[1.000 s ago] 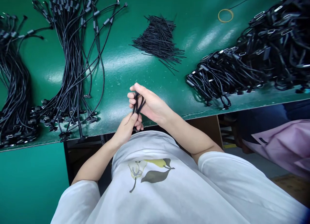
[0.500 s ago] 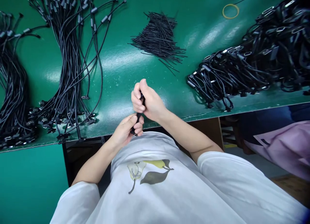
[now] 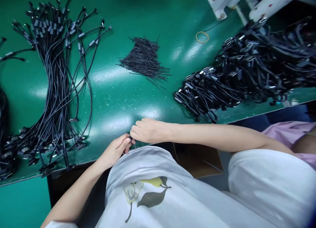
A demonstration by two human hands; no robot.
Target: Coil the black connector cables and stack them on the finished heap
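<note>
Presumably for easy reach, loose black cables [image 3: 55,86] lie left of my hands. My left hand [image 3: 118,149] pinches a mostly hidden black cable [image 3: 130,138], probably steadying it; my right hand [image 3: 141,130] curls against it, though I cannot tell what that one grips. Beyond both hands, twist ties [image 3: 145,58] seem placed handily; farther right, folded cables [image 3: 204,92] are heaped, apparently set apart.

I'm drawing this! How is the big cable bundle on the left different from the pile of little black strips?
The cable bundle is bigger than the strip pile. The cable bundle has plugs and gray pieces, but the strip pile shows none. The cable bundle has long curvy cables; the strip pile has short, mostly straight strips. Both are dark and lie on the green table.
</note>
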